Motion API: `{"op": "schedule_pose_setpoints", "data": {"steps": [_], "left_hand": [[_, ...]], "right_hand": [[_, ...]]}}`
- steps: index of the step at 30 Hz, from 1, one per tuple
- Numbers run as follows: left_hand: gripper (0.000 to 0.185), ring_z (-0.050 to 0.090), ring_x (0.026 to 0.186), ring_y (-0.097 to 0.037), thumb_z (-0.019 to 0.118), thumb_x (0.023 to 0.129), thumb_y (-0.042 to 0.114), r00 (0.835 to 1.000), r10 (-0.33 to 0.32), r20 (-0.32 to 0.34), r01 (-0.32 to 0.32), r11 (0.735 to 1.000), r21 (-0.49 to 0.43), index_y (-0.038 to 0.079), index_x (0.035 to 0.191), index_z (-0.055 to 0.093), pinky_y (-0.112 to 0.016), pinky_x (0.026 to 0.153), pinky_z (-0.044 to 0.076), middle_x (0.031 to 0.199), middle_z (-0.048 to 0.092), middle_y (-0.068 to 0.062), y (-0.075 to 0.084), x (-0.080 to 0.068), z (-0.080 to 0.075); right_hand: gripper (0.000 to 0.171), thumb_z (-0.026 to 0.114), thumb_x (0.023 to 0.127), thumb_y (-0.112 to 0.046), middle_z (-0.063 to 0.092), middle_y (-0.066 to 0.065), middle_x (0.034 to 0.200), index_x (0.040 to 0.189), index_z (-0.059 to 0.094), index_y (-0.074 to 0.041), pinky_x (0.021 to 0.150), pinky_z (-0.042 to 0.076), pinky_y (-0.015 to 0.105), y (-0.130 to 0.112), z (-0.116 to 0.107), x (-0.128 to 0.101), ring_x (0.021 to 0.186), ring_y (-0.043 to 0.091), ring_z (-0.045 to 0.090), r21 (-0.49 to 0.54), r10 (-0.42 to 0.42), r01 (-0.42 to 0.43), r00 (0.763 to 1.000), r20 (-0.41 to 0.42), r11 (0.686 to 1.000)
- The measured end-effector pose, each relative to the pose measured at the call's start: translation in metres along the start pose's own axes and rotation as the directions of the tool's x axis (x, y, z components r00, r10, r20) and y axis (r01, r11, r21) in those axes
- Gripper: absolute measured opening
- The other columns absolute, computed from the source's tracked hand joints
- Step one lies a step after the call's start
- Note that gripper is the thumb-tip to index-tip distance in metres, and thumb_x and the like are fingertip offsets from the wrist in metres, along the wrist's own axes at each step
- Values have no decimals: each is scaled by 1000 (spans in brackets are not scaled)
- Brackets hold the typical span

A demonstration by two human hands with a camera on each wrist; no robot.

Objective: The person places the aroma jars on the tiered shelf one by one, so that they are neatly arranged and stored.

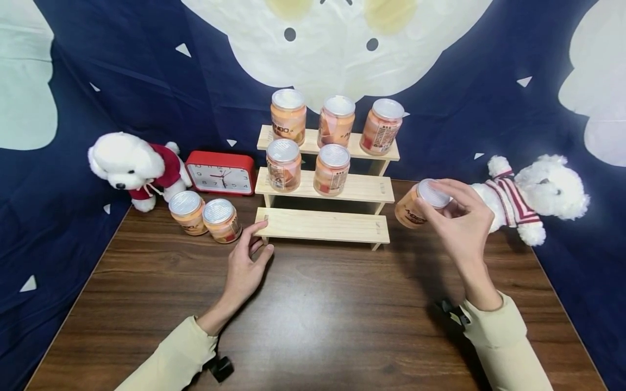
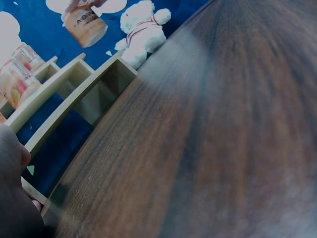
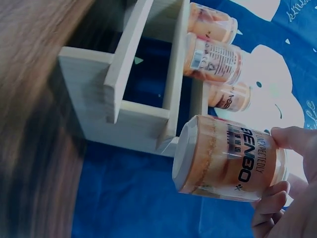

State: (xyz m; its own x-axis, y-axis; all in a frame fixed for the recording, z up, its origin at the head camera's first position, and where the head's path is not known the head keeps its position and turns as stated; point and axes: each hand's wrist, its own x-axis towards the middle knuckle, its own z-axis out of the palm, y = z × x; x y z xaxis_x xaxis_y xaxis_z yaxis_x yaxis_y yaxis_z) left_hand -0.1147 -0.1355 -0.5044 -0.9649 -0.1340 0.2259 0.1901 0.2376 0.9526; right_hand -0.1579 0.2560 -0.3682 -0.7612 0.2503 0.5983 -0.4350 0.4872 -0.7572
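My right hand (image 1: 459, 217) pinches a peach-coloured canned-fruit jar (image 1: 409, 210) by its silvery lid end, right of a stepped wooden stand (image 1: 323, 226). In the right wrist view, this jar (image 3: 233, 158) has dark lettering on its label and is raised beside the stand's upper steps. My left hand (image 1: 248, 271) touches the left end of the lowest step, index finger on the wood and thumb apart from it. Similar jars stand on the upper steps: three on the top, and on the middle one a left jar (image 1: 283, 168) and a second jar (image 1: 331, 172).
Two more jars (image 1: 222, 222) stand on the dark wooden table (image 1: 303, 326), left of the stand. Behind them are a red clock (image 1: 221, 172) and a white plush dog (image 1: 129, 165). Another plush toy (image 1: 523, 198) lies on the right. A blue patterned cloth (image 1: 161, 70) hangs behind.
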Motion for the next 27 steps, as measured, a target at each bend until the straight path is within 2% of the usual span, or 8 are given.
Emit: {"op": "schedule_pose_setpoints", "data": {"steps": [7,11,20,27], "left_hand": [[60,65,126,-26,73,96,-16,1000,0,3,0,1000,0,4,151,63,-20,114,55,157,62,-13,0,0,0],[60,65,125,-26,73,95,-16,1000,6,1,-6,1000,0,4,151,63,-23,114,55,156,62,-14,0,0,0],[59,65,124,-25,73,95,-17,1000,10,-3,-10,1000,-7,2,150,62,-21,114,55,156,62,-15,1,0,1],[59,65,123,-23,72,95,-17,1000,24,-8,-25,1000,-10,1,151,62,-20,114,55,156,63,-16,-2,0,1]], "right_hand": [[36,95,75,9,78,-5,113,109,86,4,51,36,8,-9,14,5,62,1,49,41,-25,25,1000,-4,999],[34,96,78,6,79,-3,114,110,86,4,51,37,9,-13,20,6,61,0,49,67,-49,47,999,22,997],[36,99,75,4,79,7,115,109,87,1,53,37,10,-16,40,11,62,1,48,83,-9,8,1000,20,997],[35,101,77,-3,80,8,119,110,88,-2,54,39,11,-18,55,15,62,2,50,82,-8,4,999,46,997]]}}
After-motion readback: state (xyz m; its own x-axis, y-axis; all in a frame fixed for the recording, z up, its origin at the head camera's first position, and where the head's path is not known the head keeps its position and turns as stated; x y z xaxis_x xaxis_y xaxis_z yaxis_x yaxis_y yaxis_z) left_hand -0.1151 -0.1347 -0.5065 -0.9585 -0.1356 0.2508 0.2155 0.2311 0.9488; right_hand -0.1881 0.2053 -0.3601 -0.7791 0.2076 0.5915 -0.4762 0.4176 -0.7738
